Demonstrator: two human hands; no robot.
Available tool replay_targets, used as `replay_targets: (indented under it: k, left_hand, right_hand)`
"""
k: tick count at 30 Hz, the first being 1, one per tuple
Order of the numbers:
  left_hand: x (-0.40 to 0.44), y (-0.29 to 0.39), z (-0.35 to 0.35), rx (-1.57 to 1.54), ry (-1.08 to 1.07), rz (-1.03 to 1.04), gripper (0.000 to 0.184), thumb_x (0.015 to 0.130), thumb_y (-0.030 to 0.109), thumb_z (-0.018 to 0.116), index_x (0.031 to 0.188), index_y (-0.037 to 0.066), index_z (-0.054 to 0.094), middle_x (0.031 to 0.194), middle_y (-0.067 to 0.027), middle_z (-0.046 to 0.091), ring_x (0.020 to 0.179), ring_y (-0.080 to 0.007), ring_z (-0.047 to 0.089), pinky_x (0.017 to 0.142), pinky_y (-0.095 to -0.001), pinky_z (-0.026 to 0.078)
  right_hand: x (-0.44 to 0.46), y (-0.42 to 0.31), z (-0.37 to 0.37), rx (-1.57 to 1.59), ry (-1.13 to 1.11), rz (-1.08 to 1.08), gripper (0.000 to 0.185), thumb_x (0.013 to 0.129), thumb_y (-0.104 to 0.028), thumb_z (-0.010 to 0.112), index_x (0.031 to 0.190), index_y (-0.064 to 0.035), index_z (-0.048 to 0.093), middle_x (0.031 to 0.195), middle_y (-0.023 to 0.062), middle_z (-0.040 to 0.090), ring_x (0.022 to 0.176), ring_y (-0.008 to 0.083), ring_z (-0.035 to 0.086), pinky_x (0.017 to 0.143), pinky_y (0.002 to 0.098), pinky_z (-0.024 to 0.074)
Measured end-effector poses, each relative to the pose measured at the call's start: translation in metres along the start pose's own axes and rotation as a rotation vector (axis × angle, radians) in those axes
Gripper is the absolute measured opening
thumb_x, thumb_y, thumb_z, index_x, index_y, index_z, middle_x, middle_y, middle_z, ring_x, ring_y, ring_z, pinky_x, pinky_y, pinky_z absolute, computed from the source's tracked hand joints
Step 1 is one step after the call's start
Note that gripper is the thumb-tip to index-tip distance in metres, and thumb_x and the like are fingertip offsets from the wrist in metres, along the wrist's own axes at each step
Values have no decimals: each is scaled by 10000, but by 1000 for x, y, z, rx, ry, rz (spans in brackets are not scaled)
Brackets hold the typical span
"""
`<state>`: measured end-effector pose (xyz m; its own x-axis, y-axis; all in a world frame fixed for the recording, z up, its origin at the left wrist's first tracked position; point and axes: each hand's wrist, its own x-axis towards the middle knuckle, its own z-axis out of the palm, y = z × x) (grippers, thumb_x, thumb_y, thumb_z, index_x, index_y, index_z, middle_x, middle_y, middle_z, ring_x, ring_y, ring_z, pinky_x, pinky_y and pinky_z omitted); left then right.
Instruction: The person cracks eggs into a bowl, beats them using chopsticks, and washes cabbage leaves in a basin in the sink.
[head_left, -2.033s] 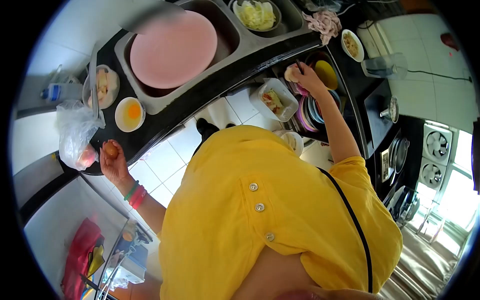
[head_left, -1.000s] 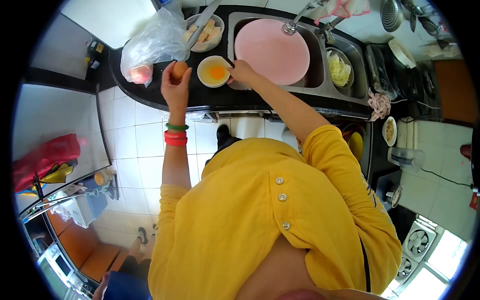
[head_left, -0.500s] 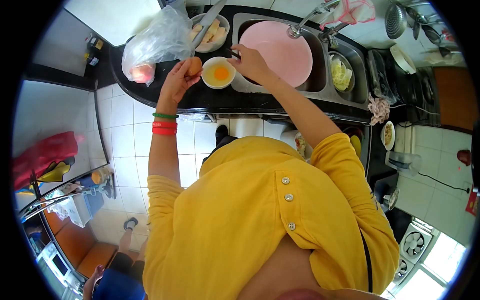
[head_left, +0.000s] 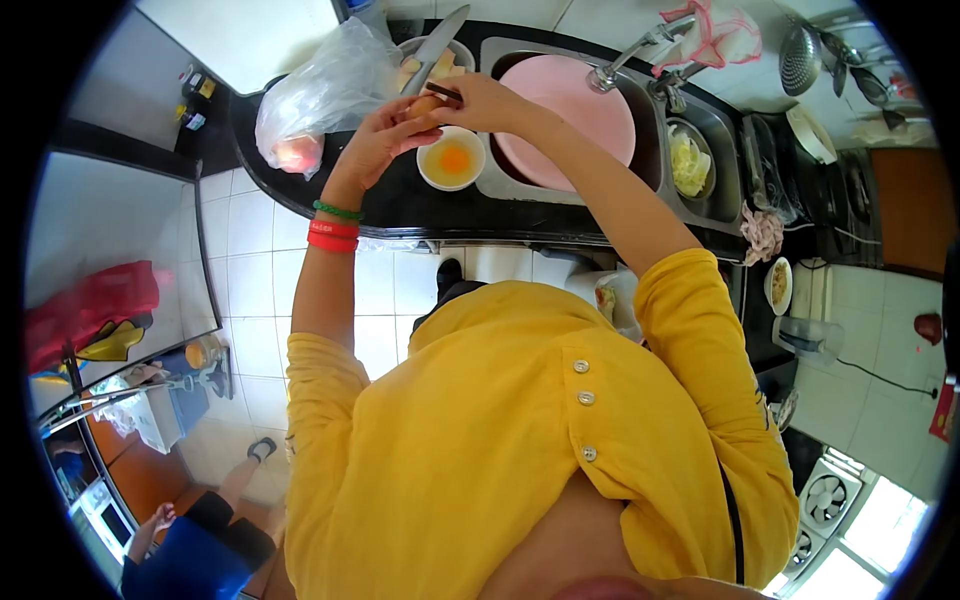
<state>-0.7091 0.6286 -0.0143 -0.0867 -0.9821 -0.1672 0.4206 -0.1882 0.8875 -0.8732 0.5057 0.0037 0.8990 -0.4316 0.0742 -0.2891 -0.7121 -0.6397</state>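
Above the bench point(head_left: 420, 212), near the bowl point(head_left: 433, 179), the left hand point(head_left: 376, 142) grips an egg point(head_left: 424, 106) — partly hidden by fingers — while the right hand point(head_left: 492, 104) meets it, pinching a dark stick point(head_left: 444, 91), mostly covered.

The left hand point(head_left: 378, 142) holds an egg point(head_left: 424, 107); the right hand point(head_left: 488, 104), close by, grips a dark stick point(head_left: 443, 91). A bowl point(head_left: 452, 187) with yolk point(head_left: 455, 157) stands on the tabletop point(head_left: 395, 207).
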Motion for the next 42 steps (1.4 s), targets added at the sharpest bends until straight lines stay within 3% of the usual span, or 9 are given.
replay_targets:
  k: [6, 13, 17, 26, 30, 32, 37, 42]
  left_hand:
    - [4, -22, 8, 331, 13, 10, 356, 863, 55, 591, 1187, -67, 512, 1063, -107, 621, 940, -173, 636, 858, -252, 505]
    - [24, -42, 4, 565, 191, 42, 380, 782, -60, 604, 1159, -78, 560, 1037, -99, 637, 919, -155, 627, 813, -238, 515]
    - [33, -50, -1, 417, 243, -16, 368, 787, -69, 591, 1154, -83, 560, 1038, -105, 637, 923, -159, 627, 827, -242, 516]
    - [31, -46, 10, 356, 263, -38, 337, 836, -31, 558, 1169, -83, 550, 1038, -113, 638, 924, -162, 629, 837, -258, 524]
    - [30, -44, -7, 250, 108, -129, 298, 877, 56, 545, 1144, -73, 563, 1038, -104, 638, 915, -157, 633, 836, -256, 520]
    - [29, -45, -9, 276, 41, -168, 289, 887, 86, 542, 1131, -68, 570, 1040, -102, 638, 912, -154, 633, 833, -255, 519]
    - [35, -47, -11, 148, 35, -245, 277, 874, 144, 579, 1084, -35, 597, 1017, -76, 647, 889, -134, 630, 807, -246, 511]
    - [35, -40, -7, 218, 54, -225, 262, 862, 146, 587, 1074, -6, 613, 1000, -41, 649, 888, -107, 616, 815, -220, 471]
  right_hand:
    - [-25, 3, 8, 111, -62, 33, 334, 756, -209, 643, 1023, -14, 606, 853, 178, 654, 726, 294, 634, 695, 336, 505]
    - [-28, -7, 20, -99, -116, 75, 321, 803, -207, 628, 1028, -5, 521, 923, 212, 633, 894, 373, 606, 791, 423, 479]
    - [-25, -4, 23, -108, -117, 116, 359, 838, -228, 618, 1086, -35, 443, 982, 204, 597, 943, 362, 580, 811, 424, 458]
    - [-27, 11, 23, -58, -177, 106, 389, 871, -319, 591, 1108, -46, 447, 1000, 206, 583, 958, 370, 576, 825, 422, 455]
    - [-31, -3, 23, -57, -220, 140, 412, 885, -345, 564, 1143, -51, 436, 1022, 204, 566, 961, 377, 577, 834, 413, 458]
    - [-35, -16, 18, -121, -234, 117, 402, 871, -296, 570, 1122, -9, 443, 1023, 237, 554, 943, 389, 597, 822, 424, 477]
    - [-32, 4, 30, -189, -192, 53, 370, 876, -250, 550, 1129, -10, 427, 1019, 233, 544, 944, 382, 603, 819, 409, 487]
    - [-34, 8, 32, -217, -167, 21, 323, 873, -159, 512, 1132, 7, 415, 1024, 234, 538, 938, 384, 606, 813, 406, 494]
